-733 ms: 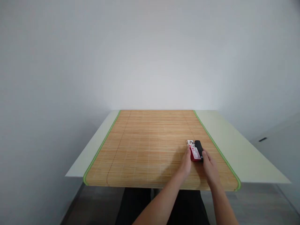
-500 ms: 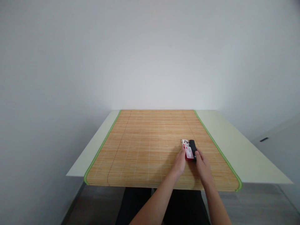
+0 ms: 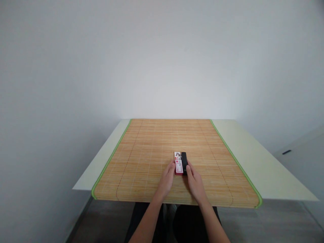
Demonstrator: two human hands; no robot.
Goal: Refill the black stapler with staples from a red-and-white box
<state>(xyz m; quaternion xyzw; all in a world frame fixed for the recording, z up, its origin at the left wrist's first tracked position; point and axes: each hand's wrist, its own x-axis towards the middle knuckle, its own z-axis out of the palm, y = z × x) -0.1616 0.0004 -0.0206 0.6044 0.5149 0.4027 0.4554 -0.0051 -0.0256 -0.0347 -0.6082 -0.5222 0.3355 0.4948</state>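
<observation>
A small white-and-red cardboard box (image 3: 178, 166) and a long black stapler (image 3: 184, 163) lie side by side, pressed together, near the front middle of the bamboo mat. The box has printed pictures at its far end and a framed white label toward me. My left hand (image 3: 167, 177) holds the box's left side, fingers partly hidden along its edge. On the other side, my right hand (image 3: 194, 180) grips the stapler, its thumb on the near end and its fingers along the right edge. The two hands clasp the pair between them.
The bamboo mat (image 3: 152, 141) with green edging covers the middle of a white table (image 3: 243, 145) and hangs over its front edge. A white wall (image 3: 162, 67) stands behind. At far right is a white panel with a dark handle (image 3: 287, 152).
Both hands have moved left together, carrying the box and the stapler from the right part of the mat to near its middle. The pair now points more straight ahead.
</observation>
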